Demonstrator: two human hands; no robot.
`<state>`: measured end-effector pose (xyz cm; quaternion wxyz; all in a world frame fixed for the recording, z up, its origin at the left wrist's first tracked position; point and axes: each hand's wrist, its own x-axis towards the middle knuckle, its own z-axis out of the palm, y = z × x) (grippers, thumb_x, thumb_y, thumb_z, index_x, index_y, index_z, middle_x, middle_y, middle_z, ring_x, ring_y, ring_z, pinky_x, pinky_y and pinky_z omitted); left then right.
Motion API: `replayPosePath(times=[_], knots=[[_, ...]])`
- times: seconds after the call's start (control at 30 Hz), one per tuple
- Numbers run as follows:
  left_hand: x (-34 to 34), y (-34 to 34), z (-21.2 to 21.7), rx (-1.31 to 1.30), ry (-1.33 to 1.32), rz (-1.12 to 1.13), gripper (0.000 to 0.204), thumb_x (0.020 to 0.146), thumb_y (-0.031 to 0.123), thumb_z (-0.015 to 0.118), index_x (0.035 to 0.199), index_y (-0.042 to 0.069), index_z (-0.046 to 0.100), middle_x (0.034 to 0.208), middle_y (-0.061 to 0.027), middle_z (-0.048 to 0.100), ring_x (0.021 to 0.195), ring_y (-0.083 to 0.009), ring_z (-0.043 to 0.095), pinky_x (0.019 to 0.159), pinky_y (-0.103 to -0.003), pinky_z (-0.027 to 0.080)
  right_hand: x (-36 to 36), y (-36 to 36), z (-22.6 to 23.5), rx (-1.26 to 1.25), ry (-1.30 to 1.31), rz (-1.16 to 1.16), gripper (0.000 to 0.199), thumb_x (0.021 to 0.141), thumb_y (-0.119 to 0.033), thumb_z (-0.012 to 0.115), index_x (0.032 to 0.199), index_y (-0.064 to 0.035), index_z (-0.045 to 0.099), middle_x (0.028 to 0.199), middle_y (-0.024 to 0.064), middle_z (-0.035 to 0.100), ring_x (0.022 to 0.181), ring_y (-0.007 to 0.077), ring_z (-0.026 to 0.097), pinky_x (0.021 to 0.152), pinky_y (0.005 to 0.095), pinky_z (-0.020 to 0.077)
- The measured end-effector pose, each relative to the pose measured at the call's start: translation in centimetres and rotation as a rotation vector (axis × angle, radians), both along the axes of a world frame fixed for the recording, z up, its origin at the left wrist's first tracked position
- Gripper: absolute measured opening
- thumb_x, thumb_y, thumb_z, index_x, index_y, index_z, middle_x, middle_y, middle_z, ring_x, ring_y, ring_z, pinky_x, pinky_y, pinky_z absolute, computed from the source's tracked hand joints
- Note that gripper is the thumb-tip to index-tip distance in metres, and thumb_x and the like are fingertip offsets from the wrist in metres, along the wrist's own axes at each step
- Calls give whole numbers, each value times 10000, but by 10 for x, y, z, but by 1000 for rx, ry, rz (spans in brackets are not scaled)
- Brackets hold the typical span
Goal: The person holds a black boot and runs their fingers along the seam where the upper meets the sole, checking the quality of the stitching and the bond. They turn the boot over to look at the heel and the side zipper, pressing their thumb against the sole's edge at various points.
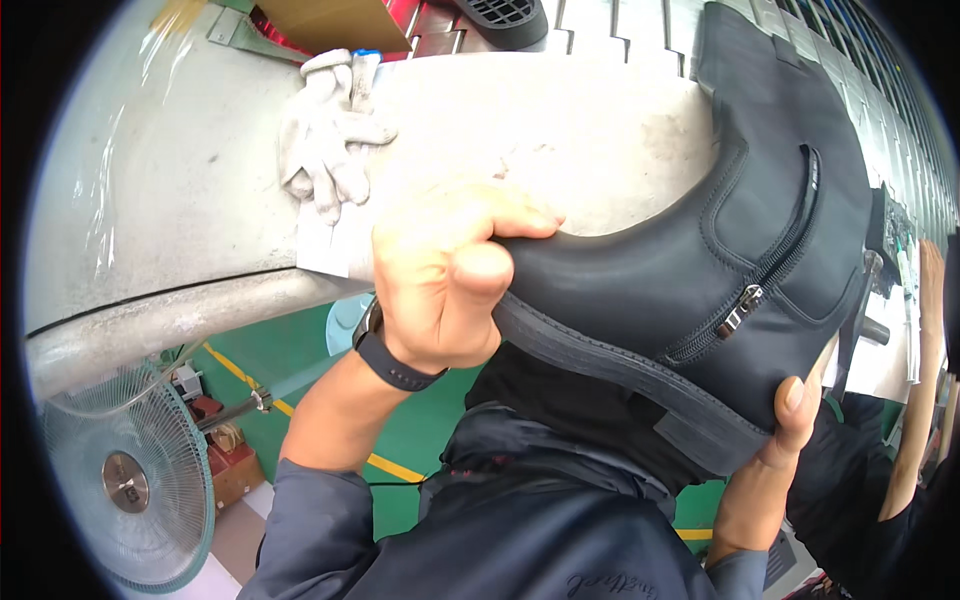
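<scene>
Where the dark fisheye rim closes the left side, a fan (125,482) stands below the rounded edge of your worktable (180,200), whose pale top extends past the white work gloves (325,140) to the boot's instep. Your left hand (435,270), curled closed, grips and covers the toe of the black side-zip boot (620,270), held over the near edge, shaft slanting upper right. Your right hand (792,430) clasps the heel, thumb visible, fingers hidden behind it. Farther right, small items (890,250) are indistinct; a co-worker's arm (925,340) is partly cut off.
</scene>
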<state>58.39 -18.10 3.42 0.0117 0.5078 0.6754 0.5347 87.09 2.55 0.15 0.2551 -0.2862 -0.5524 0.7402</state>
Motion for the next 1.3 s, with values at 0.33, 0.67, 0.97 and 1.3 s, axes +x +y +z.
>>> replayPosePath(times=[0.33,0.67,0.97,1.3], knots=[[27,-23,16,-301,104,133,1054,1026,859,219,1116,-38,765,1176,-186,793,1204,-397,717,1173,-562,411,-8,-44,44,79,-105,26,1055,848,-585,846,1550,80,425,1334,221,664,1156,309,705,1014,406,568],[59,-5,19,-68,174,221,655,1102,603,506,1040,5,767,993,-120,790,1050,-328,735,1125,-557,440,9,-82,75,-5,-34,265,830,938,-231,801,1544,134,369,1441,273,574,1347,316,584,1094,446,517],[51,10,-35,199,-628,38,1299,820,269,977,1695,-88,86,1725,-329,241,1621,-415,282,1316,-487,260,35,-92,-79,-3,-31,704,590,1150,-229,515,1636,43,319,1583,260,491,1468,349,515,1276,517,356],[51,1,-32,148,-349,-225,1443,819,368,981,1753,154,-98,1758,-354,138,1502,-440,501,1137,-488,526,-5,-122,-104,2171,-389,-249,625,1181,-315,444,1671,14,240,1687,204,421,1538,385,471,1264,373,443]])
